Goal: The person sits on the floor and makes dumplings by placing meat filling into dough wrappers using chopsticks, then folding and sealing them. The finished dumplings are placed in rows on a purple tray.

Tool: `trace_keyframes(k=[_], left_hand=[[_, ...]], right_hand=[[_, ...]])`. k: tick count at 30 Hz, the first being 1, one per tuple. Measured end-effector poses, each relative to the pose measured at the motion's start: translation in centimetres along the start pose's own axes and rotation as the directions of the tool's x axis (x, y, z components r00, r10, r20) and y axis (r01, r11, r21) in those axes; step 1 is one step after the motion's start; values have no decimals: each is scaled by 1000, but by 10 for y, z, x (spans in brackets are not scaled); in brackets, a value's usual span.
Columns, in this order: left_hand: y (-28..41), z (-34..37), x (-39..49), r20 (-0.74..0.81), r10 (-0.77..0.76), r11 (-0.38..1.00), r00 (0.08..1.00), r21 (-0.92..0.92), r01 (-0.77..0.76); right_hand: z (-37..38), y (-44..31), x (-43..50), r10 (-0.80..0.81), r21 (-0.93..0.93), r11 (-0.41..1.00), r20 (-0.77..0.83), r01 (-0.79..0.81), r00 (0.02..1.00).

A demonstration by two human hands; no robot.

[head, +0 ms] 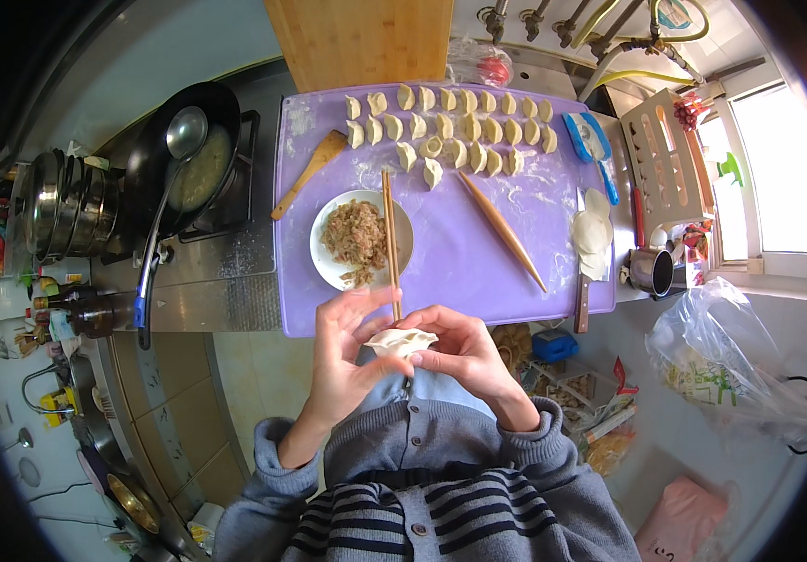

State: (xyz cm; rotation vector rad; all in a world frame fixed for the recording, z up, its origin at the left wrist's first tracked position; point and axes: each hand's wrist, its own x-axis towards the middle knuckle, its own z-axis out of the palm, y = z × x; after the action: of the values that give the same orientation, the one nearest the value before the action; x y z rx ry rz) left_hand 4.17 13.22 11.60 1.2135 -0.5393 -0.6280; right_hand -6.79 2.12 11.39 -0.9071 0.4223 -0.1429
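A folded white dumpling (401, 342) is held between my left hand (350, 351) and my right hand (466, 355), just off the near edge of a purple mat (445, 260). Both thumbs and the fingers touch its edges. Beyond my left hand, a white plate (319, 235) holds minced filling (355, 239), with wooden chopsticks (390, 239) lying across its right side. Rows of shaped dumplings (472, 128) stand on the floured far part of the mat. A tapered wooden rolling pin (503, 232) lies right of the plate. Round dough wrappers (591, 235) are stacked over a knife (581, 302) at the right.
A wooden spatula (312, 172) lies on the mat's left side. A black wok (213, 105) with a metal ladle (187, 133) sits on the stove at left. A blue-edged scoop (588, 140) is at the mat's right. A wooden board (368, 42) stands behind.
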Motion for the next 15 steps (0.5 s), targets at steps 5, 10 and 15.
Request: trace_keyframes(k=[5,10,15], left_hand=[[-7,-20,-3,162,-449,890,879,160,426],[-26,-18,-14,138,-584,756,800,-266,598],[-32,0,-19,66,-562,801,825,-203,563]], right_hand=[[6,-5,-5,-92,-263,964,-142,52,986],[-9,1,-4,-189,-502,855,-74,128,979],[-11,33,14,-246,-123,962,-18,242,969]])
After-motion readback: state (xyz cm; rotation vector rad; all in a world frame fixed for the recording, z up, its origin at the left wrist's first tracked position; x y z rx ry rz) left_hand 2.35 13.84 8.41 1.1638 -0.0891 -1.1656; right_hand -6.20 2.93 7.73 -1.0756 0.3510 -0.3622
